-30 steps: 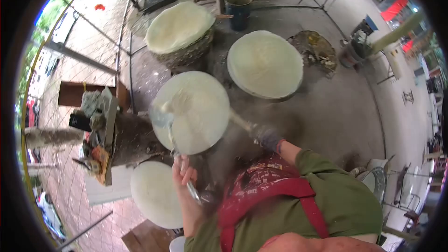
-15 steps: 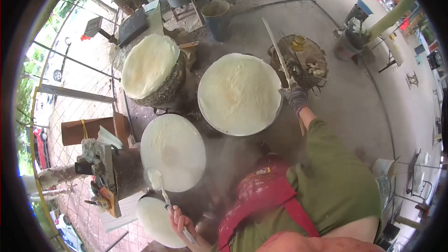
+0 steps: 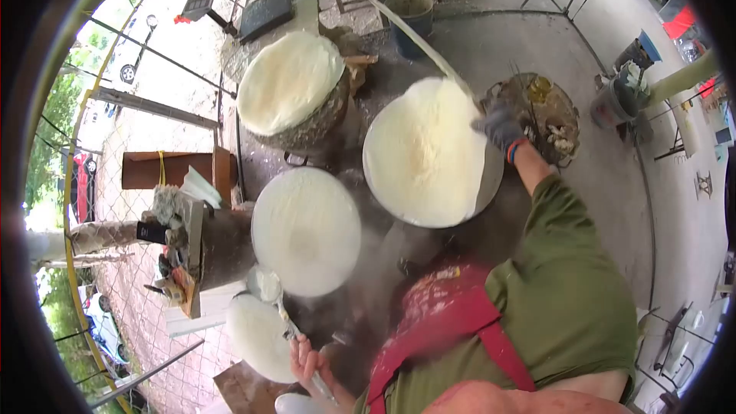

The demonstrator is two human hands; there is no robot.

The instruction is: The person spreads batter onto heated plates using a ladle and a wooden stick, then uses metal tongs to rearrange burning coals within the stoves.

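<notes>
My right hand (image 3: 500, 127), in a grey glove, grips a long flat stick (image 3: 418, 37) that slants up and left over the far edge of a round steaming sheet (image 3: 425, 153). My left hand (image 3: 310, 364) holds a ladle (image 3: 270, 285) by its handle. Its bowl, with white batter in it, hangs between the near round sheet (image 3: 307, 228) and a white batter pot (image 3: 257, 336). A red apron covers my chest. Steam rises around the near sheet.
A third cloth-covered steamer (image 3: 287, 84) stands at the back left. A round tray (image 3: 548, 115) with scraps sits right of my right hand. A blue bucket (image 3: 410, 8) stands behind. A cluttered small stand (image 3: 180, 249) and wire fence are at the left.
My left hand drew the ladle off the near sheet and lowered it toward the batter pot. My right hand lifted the stick from the near sheet to the far right sheet.
</notes>
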